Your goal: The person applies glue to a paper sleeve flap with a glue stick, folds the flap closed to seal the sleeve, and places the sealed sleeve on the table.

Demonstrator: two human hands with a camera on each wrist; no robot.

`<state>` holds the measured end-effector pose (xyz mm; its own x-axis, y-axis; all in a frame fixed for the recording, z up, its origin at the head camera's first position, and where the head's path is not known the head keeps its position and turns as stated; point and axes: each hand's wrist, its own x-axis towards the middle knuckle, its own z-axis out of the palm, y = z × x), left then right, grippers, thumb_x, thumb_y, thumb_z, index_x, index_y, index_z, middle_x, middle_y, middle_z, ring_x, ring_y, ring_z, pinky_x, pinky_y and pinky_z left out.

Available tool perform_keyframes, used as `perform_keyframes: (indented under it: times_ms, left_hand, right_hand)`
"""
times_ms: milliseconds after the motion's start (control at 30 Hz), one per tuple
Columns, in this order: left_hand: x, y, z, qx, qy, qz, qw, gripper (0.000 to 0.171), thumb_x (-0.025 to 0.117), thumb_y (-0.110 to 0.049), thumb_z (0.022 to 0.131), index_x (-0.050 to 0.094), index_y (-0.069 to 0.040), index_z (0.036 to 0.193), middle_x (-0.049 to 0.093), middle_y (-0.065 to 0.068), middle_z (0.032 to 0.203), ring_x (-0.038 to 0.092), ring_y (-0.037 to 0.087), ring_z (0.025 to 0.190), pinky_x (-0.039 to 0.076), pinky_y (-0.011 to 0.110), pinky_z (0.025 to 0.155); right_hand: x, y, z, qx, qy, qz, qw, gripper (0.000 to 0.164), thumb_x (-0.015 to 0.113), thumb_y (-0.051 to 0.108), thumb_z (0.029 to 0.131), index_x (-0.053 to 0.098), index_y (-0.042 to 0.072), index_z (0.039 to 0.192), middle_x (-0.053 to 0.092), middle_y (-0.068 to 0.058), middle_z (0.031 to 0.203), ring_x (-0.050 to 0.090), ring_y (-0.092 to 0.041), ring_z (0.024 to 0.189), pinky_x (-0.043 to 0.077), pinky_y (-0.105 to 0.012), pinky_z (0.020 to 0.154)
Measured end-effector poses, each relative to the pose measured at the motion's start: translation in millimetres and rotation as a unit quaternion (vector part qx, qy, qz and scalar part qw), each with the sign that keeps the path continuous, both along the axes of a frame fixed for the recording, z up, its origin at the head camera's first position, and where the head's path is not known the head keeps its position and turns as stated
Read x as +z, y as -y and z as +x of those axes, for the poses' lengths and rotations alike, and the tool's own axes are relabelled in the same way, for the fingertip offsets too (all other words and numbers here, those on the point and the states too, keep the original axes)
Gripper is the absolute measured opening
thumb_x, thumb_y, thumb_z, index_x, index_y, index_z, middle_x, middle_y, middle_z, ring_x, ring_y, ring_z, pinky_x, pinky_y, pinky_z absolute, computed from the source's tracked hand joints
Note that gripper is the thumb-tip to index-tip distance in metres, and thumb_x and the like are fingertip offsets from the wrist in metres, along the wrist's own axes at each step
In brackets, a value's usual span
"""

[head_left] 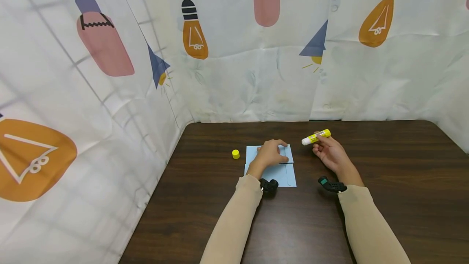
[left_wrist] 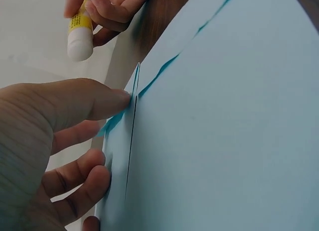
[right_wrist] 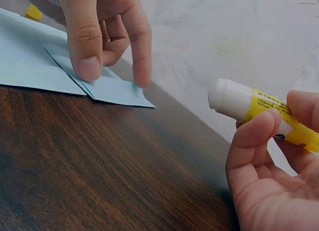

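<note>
A light blue folded paper (head_left: 282, 176) lies on the table, with a folded flap (right_wrist: 117, 89) along its far side. Over that flap, my left hand (head_left: 270, 154) rests with thumb and forefinger spread. Its thumb (left_wrist: 99, 99) presses at the flap's near edge, while the forefinger (right_wrist: 141, 61) reaches down to the far edge. To the right, my right hand (head_left: 332, 154) holds a yellow glue stick (head_left: 316, 137) between thumb and fingers, raised above the table. The stick's uncapped white end (right_wrist: 234, 99) points left towards the paper.
A yellow cap (head_left: 235, 154) stands on the dark wooden table (head_left: 293, 223), left of the paper. Black wrist devices (head_left: 331, 184) sit at both cuffs. A white curtain (head_left: 234, 84) printed with lamps hangs behind the table and along its left side.
</note>
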<state>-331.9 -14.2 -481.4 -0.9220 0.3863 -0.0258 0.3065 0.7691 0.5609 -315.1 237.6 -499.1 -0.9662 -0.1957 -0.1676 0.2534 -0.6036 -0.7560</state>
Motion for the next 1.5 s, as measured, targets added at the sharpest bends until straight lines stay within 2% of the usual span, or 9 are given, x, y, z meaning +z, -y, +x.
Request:
perform_keyframes:
  times_ms: [433,1033,1300,1400,1500]
  left_hand:
    - [-2.6,-1.6,-0.4,0.013,-0.006,-0.018,0.9997,0.039,0.079,-0.03,0.086,0.072,-0.023,0.124,0.057,-0.007,0.08,0.052,0.009,0.078,0.039,0.055,0.095]
    - [-2.3,-3.5,-0.3,0.024,0.001,-0.014,0.9996,0.038,0.08,-0.032,0.087,0.072,-0.024,0.123,0.058,-0.006,0.08,0.053,0.009,0.08,0.038,0.056,0.097]
    - [-4.4,-1.2,-1.6,0.014,0.002,-0.007,0.9999,0.039,0.081,-0.033,0.087,0.071,-0.024,0.124,0.056,-0.006,0.079,0.052,0.01,0.077,0.036,0.053,0.096]
    - [-5.3,-0.2,-2.0,0.013,0.005,0.0,0.9999,0.039,0.082,-0.033,0.087,0.071,-0.025,0.123,0.055,-0.007,0.077,0.051,0.009,0.075,0.036,0.053,0.097]
    - [-5.3,0.2,-2.2,0.014,0.009,0.008,0.9998,0.039,0.082,-0.031,0.086,0.071,-0.024,0.123,0.054,-0.007,0.073,0.051,0.009,0.072,0.036,0.058,0.102]
  right_hand:
    - [1.4,1.4,0.5,-0.001,-0.002,-0.002,1.0,0.023,0.051,0.018,0.108,0.051,0.016,0.131,0.056,0.002,0.11,0.049,-0.011,0.082,0.049,-0.022,0.075]
    - [1.8,1.1,0.4,0.001,-0.003,0.004,1.0,0.03,0.05,0.018,0.108,0.043,0.013,0.137,0.055,0.002,0.112,0.049,-0.011,0.082,0.049,-0.022,0.075]
    - [1.2,0.1,0.7,-0.001,-0.001,0.004,1.0,0.017,0.05,0.018,0.108,0.052,0.017,0.125,0.057,0.002,0.109,0.051,-0.012,0.08,0.05,-0.022,0.076]
    - [0.6,-0.1,0.6,0.002,-0.001,0.004,1.0,0.019,0.05,0.019,0.108,0.051,0.017,0.127,0.056,0.003,0.108,0.051,-0.011,0.081,0.05,-0.022,0.076]
    - [-0.3,0.0,0.0,0.003,-0.006,0.007,1.0,0.026,0.05,0.02,0.108,0.046,0.015,0.134,0.055,0.003,0.107,0.049,-0.011,0.082,0.049,-0.022,0.076]
